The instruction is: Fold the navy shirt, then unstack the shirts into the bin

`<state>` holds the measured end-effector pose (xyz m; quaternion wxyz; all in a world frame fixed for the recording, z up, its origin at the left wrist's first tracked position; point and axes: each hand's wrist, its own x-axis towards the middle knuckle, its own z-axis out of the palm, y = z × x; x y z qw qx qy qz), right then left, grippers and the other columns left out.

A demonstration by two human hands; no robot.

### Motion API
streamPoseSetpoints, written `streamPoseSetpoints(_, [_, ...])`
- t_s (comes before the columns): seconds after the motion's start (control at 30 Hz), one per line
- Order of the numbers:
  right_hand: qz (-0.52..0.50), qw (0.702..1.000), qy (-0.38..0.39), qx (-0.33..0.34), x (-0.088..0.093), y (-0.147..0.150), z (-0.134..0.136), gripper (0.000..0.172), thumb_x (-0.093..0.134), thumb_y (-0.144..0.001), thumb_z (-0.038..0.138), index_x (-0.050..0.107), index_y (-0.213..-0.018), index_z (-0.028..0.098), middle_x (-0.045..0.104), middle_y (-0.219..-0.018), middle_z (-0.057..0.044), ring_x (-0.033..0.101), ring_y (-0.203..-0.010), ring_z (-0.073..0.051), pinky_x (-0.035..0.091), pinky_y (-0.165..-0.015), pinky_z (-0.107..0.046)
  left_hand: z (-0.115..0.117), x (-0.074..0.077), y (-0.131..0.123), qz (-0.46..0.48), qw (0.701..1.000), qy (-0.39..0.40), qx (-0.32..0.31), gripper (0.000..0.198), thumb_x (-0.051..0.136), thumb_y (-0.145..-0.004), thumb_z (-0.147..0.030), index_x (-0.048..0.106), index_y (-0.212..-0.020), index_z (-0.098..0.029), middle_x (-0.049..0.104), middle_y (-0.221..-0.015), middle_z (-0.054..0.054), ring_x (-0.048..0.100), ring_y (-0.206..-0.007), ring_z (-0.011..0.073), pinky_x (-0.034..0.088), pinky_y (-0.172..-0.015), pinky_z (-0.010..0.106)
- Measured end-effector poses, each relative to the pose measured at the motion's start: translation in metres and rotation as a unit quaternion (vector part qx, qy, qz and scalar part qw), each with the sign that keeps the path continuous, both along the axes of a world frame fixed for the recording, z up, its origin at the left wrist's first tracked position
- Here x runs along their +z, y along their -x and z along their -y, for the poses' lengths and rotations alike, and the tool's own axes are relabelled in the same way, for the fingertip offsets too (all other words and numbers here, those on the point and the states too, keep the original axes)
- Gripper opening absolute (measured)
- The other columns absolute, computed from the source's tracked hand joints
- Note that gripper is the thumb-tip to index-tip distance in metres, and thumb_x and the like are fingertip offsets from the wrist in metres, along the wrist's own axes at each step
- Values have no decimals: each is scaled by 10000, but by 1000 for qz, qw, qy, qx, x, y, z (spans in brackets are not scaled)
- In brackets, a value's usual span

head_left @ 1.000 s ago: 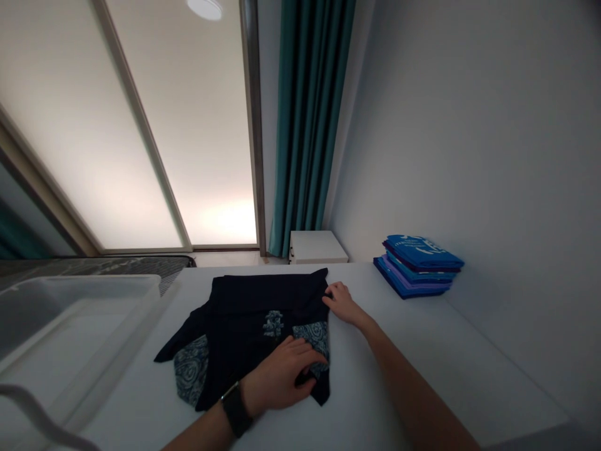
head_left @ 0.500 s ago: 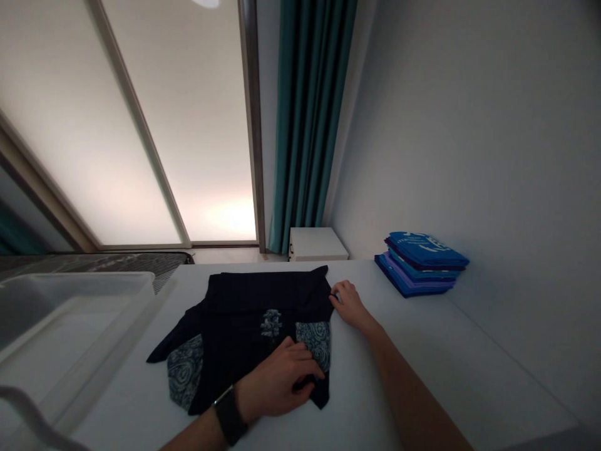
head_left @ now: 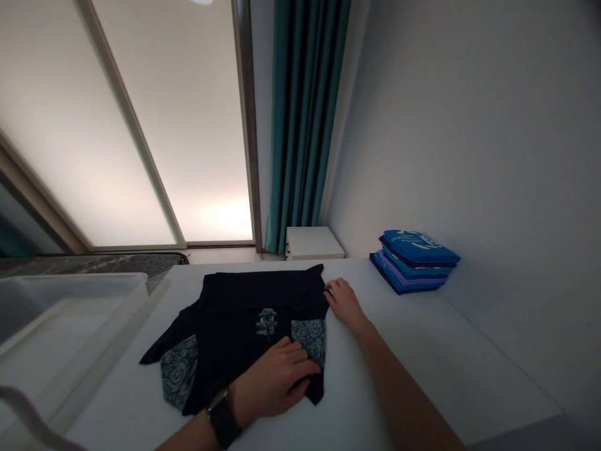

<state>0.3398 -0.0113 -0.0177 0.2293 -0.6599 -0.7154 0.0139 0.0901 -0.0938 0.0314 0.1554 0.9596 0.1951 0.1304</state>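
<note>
A dark navy shirt lies partly folded on the white table, with blue swirl-patterned panels at its left and right and a small pale motif near the middle. My left hand, a dark watch on its wrist, reaches across the lower part, its fingers curled onto the cloth by the right patterned panel. At the shirt's right edge, my right hand pinches the cloth between thumb and fingers. The left palm hides part of the near hem.
A stack of folded blue and purple clothes sits on the table by the right wall. On the left stands a translucent plastic bin. Beyond the table's far edge are a white cabinet and a green curtain.
The whole view has shifted slightly. My left thumb and fingers have drawn a little closer together on the cloth; my right hand stays at the shirt's right edge.
</note>
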Motion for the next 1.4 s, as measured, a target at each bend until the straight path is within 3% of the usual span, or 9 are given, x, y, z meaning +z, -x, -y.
streamPoseSetpoints(0.1, [17, 1000, 2, -7, 0, 2, 0, 130, 479, -911, 250, 583, -984, 222, 554, -1017, -78, 511, -1000, -226, 394, -869, -339, 1, -1, 0, -14, 998, -60, -8, 298, 524, -893, -180, 544, -1179, -263, 613, -898, -2, 544, -856, 157, 345, -773, 297])
streamPoseSetpoints(0.27, [16, 1000, -7, -11, 7, 6, 4, 150, 476, -907, 217, 596, -997, 214, 561, -1025, -85, 509, -1009, -235, 408, -880, -354, 0, -3, 0, -35, 992, -118, -9, 129, 559, -909, -199, 595, -1017, -259, 583, -878, -13, 529, -853, 155, 346, -735, 298])
streamPoseSetpoints(0.43, [-35, 995, -84, 46, 18, 25, 12, 271, 387, -909, 141, 601, -1063, 207, 564, -1067, -95, 496, -1052, -229, 402, -938, -389, -2, -5, 0, -29, 995, -96, -6, 124, 567, -906, -183, 600, -996, -262, 583, -894, -22, 524, -858, 142, 349, -746, 287])
streamPoseSetpoints(0.57, [-40, 987, -69, 137, 15, 44, 16, 375, 346, -903, 81, 592, -1151, 214, 569, -1097, -90, 493, -1076, -214, 393, -965, -391, -1, -3, 1, -26, 997, -77, -4, 144, 544, -912, -182, 601, -1017, -263, 587, -904, -16, 526, -876, 147, 349, -764, 290])
streamPoseSetpoints(0.83, [31, 992, -17, 117, 8, 48, 16, 286, 454, -914, 158, 560, -1174, 214, 569, -1080, -86, 505, -1034, -227, 393, -937, -376, 0, 2, 3, 14, 999, -28, 23, 178, 505, -901, -181, 610, -1022, -260, 622, -886, -9, 545, -856, 155, 362, -797, 306])
streamPoseSetpoints(1.03, [18, 994, -15, 108, 10, 49, 16, 145, 474, -905, 170, 571, -1009, 200, 573, -1025, -76, 509, -993, -221, 400, -901, -362, -46, 18, 14, 80, 965, 62, 242, 165, 448, -911, -234, 609, -936, -210, 642, -845, 15, 575, -813, 174, 411, -778, 321])
streamPoseSetpoints(1.2, [12, 994, -11, 110, 12, 49, 17, 126, 471, -904, 170, 572, -973, 201, 567, -1015, -76, 508, -974, -217, 404, -882, -363, -92, 15, 7, 25, 970, 43, 237, 320, 397, -919, -253, 587, -1176, -249, 663, -1019, 40, 558, -987, 223, 418, -868, 367])
streamPoseSetpoints(1.3, [5, 993, -8, 114, 13, 49, 18, 131, 479, -902, 167, 572, -988, 199, 562, -1022, -77, 509, -977, -219, 410, -882, -361, -105, 9, -8, -20, 971, 51, 231, 398, 380, -919, -266, 554, -1275, -300, 637, -1148, 47, 522, -1069, 248, 395, -933, 424])
streamPoseSetpoints(1.4, [4, 993, -7, 114, 14, 49, 18, 126, 492, -895, 162, 571, -989, 195, 560, -1016, -75, 507, -980, -219, 413, -883, -358, -109, 5, -21, -34, 964, 88, 249, 392, 368, -916, -280, 610, -1223, -303, 625, -1194, 46, 502, -1109, 256, 372, -977, 459])
